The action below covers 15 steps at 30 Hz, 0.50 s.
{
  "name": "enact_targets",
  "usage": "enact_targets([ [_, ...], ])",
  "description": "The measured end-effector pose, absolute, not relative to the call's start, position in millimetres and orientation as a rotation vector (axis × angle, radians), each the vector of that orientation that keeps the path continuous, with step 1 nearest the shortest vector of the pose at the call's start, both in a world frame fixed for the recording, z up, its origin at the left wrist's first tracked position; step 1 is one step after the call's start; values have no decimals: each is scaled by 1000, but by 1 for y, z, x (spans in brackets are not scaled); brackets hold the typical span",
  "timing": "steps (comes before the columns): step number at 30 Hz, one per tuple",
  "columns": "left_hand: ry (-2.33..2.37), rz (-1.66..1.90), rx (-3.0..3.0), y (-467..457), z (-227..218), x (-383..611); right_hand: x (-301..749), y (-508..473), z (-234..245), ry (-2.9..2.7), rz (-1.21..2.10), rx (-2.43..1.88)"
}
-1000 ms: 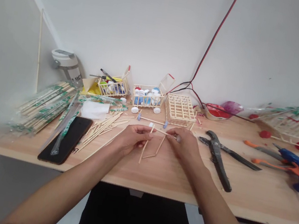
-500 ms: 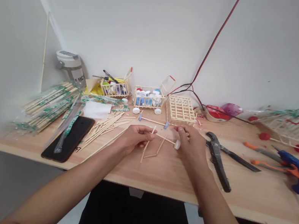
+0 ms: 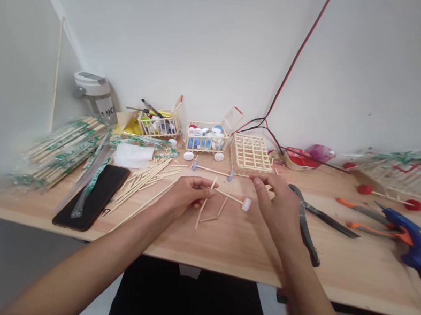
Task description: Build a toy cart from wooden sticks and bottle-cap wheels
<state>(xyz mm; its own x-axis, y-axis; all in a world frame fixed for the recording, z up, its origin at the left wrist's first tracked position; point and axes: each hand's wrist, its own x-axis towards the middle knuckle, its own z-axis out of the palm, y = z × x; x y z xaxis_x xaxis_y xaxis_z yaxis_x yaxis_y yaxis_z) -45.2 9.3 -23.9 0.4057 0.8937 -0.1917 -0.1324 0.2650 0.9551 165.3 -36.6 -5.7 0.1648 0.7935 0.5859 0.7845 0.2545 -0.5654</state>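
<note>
My left hand (image 3: 191,195) is closed in a pinch on a thin wooden stick (image 3: 203,210) that points toward me. From the same fingers another stick (image 3: 228,196) reaches right, ending in a white bottle cap (image 3: 246,204). Below it, two short sticks (image 3: 219,215) meet at an angle; whether they join the held piece I cannot tell. My right hand (image 3: 276,199) hovers right of the cap, apart from it, thumb and fingers spread, with nothing visible in them. Behind both hands lies a stick axle (image 3: 212,170) with blue caps at its ends.
Loose sticks (image 3: 144,184), a phone (image 3: 91,196) and bagged sticks (image 3: 60,153) lie left. At the back stand a stick cart (image 3: 206,139) full of bottle caps and a stick lattice box (image 3: 251,156). Pliers (image 3: 307,229) and a blue glue gun (image 3: 417,234) lie right.
My right hand has drawn away from the white cap, up and slightly to the right of it. My left hand keeps its pinch on the stick. The view has shifted slightly.
</note>
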Motion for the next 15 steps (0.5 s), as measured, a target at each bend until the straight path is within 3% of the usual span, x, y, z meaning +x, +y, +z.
enact_targets([
  [15, 901, 825, 1074, 14, -26, -46, 278, -146, -3, -1084, -161, -2163],
])
